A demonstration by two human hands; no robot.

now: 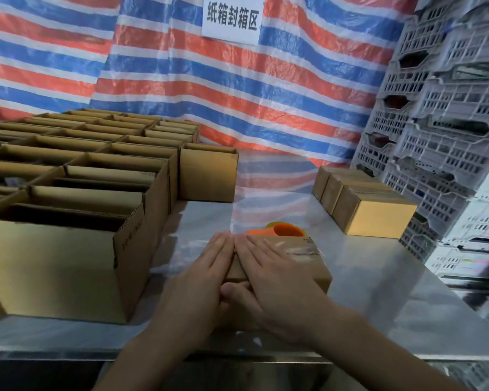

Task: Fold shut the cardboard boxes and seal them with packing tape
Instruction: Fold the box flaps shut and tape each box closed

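Note:
A small cardboard box lies closed on the steel table near the front edge, with clear tape shining along its top seam. My left hand lies flat against the box's left side, fingers straight. My right hand presses flat on the top of the box, fingers straight and pointing away from me. The two thumbs meet at the near edge. Just behind the box sits an orange tape dispenser, partly hidden.
Several open-topped boxes fill the table's left half. One open box stands behind them, mid-table. A row of closed boxes sits at the right. Stacked grey plastic crates rise along the right. A striped tarpaulin hangs behind.

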